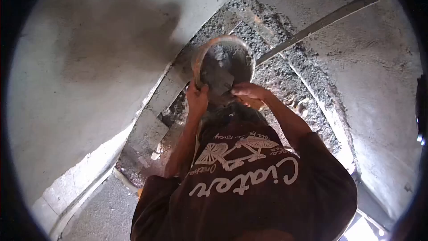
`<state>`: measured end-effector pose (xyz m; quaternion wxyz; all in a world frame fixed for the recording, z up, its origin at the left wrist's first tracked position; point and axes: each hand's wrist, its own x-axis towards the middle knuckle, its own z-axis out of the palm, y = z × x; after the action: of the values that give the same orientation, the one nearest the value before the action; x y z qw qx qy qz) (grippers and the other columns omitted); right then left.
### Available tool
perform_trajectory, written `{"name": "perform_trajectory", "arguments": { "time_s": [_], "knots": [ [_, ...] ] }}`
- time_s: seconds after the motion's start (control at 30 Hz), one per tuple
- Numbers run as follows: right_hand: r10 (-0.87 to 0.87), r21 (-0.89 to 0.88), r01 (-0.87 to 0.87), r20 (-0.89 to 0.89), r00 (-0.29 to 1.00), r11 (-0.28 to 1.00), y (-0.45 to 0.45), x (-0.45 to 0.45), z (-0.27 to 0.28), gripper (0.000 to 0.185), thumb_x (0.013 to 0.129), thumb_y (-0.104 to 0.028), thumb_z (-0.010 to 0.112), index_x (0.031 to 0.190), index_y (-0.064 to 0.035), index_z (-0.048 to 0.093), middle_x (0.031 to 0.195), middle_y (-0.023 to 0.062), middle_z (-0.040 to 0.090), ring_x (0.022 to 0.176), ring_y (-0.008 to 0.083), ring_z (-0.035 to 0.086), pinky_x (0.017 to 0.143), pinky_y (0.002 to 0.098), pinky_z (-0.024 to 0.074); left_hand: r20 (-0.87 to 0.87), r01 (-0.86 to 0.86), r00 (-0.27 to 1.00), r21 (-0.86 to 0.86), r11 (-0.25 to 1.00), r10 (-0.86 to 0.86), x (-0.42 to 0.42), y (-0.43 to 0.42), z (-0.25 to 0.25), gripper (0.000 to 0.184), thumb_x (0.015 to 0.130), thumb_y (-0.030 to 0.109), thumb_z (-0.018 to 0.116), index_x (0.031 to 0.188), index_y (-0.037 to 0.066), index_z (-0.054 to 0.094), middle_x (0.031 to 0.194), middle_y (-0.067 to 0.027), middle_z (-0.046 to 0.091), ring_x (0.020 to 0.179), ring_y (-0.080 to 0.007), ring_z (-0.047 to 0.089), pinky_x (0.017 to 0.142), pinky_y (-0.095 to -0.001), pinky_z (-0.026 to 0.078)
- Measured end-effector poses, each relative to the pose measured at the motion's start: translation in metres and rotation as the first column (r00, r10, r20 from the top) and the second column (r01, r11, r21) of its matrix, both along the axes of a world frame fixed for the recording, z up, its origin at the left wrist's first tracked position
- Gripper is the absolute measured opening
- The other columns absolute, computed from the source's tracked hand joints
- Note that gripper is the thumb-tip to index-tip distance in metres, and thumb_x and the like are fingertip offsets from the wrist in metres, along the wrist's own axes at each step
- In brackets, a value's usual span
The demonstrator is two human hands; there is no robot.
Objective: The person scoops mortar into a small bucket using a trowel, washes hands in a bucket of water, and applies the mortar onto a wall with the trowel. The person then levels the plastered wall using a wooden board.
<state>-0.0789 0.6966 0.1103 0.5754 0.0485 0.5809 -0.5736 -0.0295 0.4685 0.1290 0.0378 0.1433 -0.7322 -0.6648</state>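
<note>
A round bucket with a worn rim is held close in front of my body, tipped so that its inside shows. Grey wet mortar lies in it. My left hand grips the bucket's near left rim, thumb toward the inside. At the near right side, my right hand is closed around the handle of a trowel, mostly hidden by the fingers. The flat grey blade of the trowel reaches into the bucket, against the mortar.
Plastered walls rise on the left and right, meeting at a corner ahead. A long straight strip leans against the right wall, its lower end behind the bucket. Rough rubble covers the ground, with a flat board at left.
</note>
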Motion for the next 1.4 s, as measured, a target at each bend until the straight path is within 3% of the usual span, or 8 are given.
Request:
{"name": "perform_trajectory", "arguments": {
  "time_s": [0.67, 0.93, 1.1, 1.17, 1.23, 1.27, 1.33, 1.4],
  "knots": [
    [-0.531, -0.427, 0.451, -0.084, 0.844, 0.784, -0.007, 0.063, -0.024, 0.030, 0.085, -0.025, 0.061, 0.095, 0.0021, 0.052, 0.065, 0.0059, 0.052, 0.051, 0.0140, 0.051, 0.044, 0.0282, 0.0427, 0.237, -0.129, 0.970, 0.330, 0.935, 0.050, -0.024, -0.021, -0.006, 0.051, 0.071, -0.006, 0.049, 0.121, 0.003, 0.044, 0.103, -0.0103, 0.055, 0.086, -0.0222, 0.058, 0.069, -0.0318, 0.051],
    [-0.953, -0.358, 0.911, -0.285, 0.104, 0.207, 0.073, 0.072, 0.036, 0.031, 0.084, -0.032, 0.053, 0.100, -0.0057, 0.057, 0.073, 0.0071, 0.059, 0.055, 0.0137, 0.055, 0.043, 0.0281, 0.0468, 0.303, -0.200, 0.951, 0.432, 0.879, 0.067, -0.009, -0.082, -0.025, 0.051, 0.071, -0.007, 0.048, 0.118, 0.010, 0.044, 0.107, -0.0089, 0.053, 0.092, -0.0267, 0.057, 0.073, -0.0428, 0.054],
    [-0.428, -0.337, 0.899, -0.794, -0.431, -0.279, 0.148, 0.080, 0.065, 0.040, 0.075, -0.040, 0.063, 0.097, -0.0059, 0.057, 0.074, 0.0062, 0.059, 0.060, 0.0167, 0.054, 0.056, 0.0332, 0.0476, 0.354, -0.235, 0.929, 0.347, 0.908, 0.105, 0.012, -0.145, -0.031, 0.052, 0.066, -0.004, 0.050, 0.117, 0.008, 0.046, 0.105, -0.0084, 0.054, 0.090, -0.0258, 0.058, 0.071, -0.0419, 0.054],
    [-0.101, -0.293, 0.803, -0.912, -0.398, -0.519, 0.157, 0.069, 0.053, 0.034, 0.073, -0.034, 0.063, 0.092, -0.0070, 0.055, 0.080, 0.0086, 0.059, 0.060, 0.0186, 0.053, 0.057, 0.0352, 0.0461, 0.377, -0.244, 0.917, 0.283, 0.927, 0.127, 0.026, -0.170, -0.031, 0.052, 0.066, -0.004, 0.051, 0.116, 0.008, 0.047, 0.104, -0.0084, 0.055, 0.089, -0.0255, 0.058, 0.072, -0.0406, 0.053],
    [0.249, 0.216, 0.586, -0.753, 0.609, -0.781, 0.146, 0.044, 0.010, 0.019, 0.076, -0.023, 0.058, 0.086, -0.0079, 0.052, 0.093, 0.0146, 0.057, 0.058, 0.0177, 0.054, 0.050, 0.0323, 0.0472, 0.330, -0.249, 0.927, 0.186, 0.951, 0.178, 0.040, -0.195, -0.028, 0.049, 0.067, -0.004, 0.052, 0.115, 0.007, 0.048, 0.103, -0.0081, 0.056, 0.088, -0.0248, 0.058, 0.073, -0.0382, 0.051],
    [0.232, 0.039, 0.433, -0.799, 0.555, -0.901, 0.136, 0.004, -0.038, 0.015, 0.080, -0.021, 0.056, 0.085, -0.0068, 0.054, 0.083, 0.0109, 0.057, 0.053, 0.0155, 0.052, 0.046, 0.0290, 0.0477, 0.321, -0.259, 0.929, 0.198, 0.946, 0.187, 0.050, -0.211, -0.031, 0.049, 0.067, -0.004, 0.052, 0.115, 0.007, 0.048, 0.103, -0.0081, 0.056, 0.088, -0.0248, 0.058, 0.073, -0.0382, 0.051],
    [0.523, -0.072, 0.646, -0.658, 0.541, -0.760, 0.015, -0.079, -0.082, 0.015, 0.081, -0.020, 0.054, 0.086, -0.0054, 0.054, 0.078, 0.0115, 0.056, 0.057, 0.0191, 0.052, 0.050, 0.0318, 0.0465, 0.378, -0.369, 0.896, 0.340, 0.865, 0.233, 0.063, -0.238, -0.039, 0.048, 0.067, -0.003, 0.053, 0.113, 0.006, 0.048, 0.102, -0.0084, 0.057, 0.085, -0.0245, 0.058, 0.073, -0.0382, 0.049],
    [0.439, 0.226, 0.961, -0.888, 0.135, 0.160, -0.175, -0.141, -0.117, 0.016, 0.082, -0.019, 0.053, 0.087, -0.0039, 0.054, 0.074, 0.0120, 0.055, 0.061, 0.0226, 0.052, 0.054, 0.0347, 0.0452, 0.367, -0.368, 0.895, 0.282, 0.886, 0.255, 0.083, -0.272, -0.065, 0.049, 0.066, -0.004, 0.053, 0.114, 0.006, 0.048, 0.102, -0.0085, 0.057, 0.085, -0.0246, 0.058, 0.072, -0.0383, 0.049]
  ]
}}
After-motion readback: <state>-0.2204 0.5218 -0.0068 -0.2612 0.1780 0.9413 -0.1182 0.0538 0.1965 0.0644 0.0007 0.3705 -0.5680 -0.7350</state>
